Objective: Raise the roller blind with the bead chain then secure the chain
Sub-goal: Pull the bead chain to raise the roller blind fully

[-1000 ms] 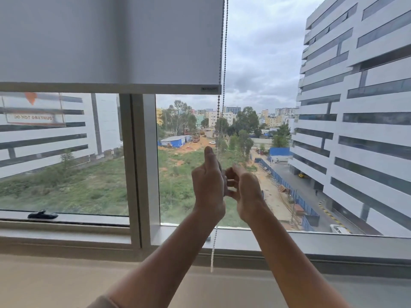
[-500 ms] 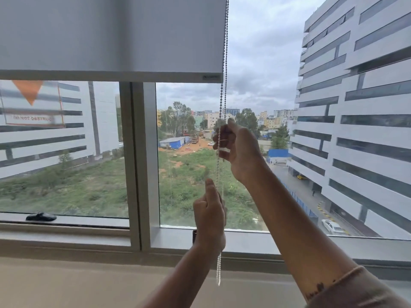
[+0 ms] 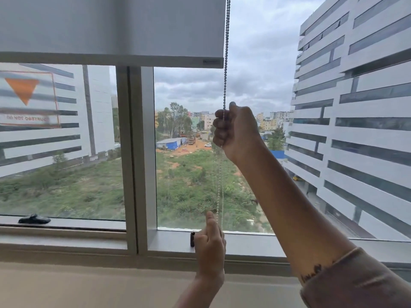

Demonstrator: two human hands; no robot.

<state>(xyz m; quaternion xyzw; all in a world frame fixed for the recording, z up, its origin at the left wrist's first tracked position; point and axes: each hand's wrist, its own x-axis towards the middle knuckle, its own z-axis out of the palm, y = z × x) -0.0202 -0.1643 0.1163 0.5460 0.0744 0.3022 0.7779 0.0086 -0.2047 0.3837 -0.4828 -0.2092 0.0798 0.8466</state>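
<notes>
Currently, step: raising; pale grey fabric roller blind (image 3: 111, 27) sits at 12 o'clock.
Grip: your right hand (image 3: 235, 132) clenches the silver bead chain (image 3: 225, 70); your left hand (image 3: 210, 247) pinches it at 6 o'clock.
Next: pull down with the right, judged.

The roller blind (image 3: 111, 27) and bead chain (image 3: 226, 41) are cut off by the top edge. Below the blind, the chain's grasped portions are hidden inside the right hand (image 3: 235, 132) and left hand (image 3: 210, 252); sticker (image 3: 29, 98) lettering is blurred.
</notes>
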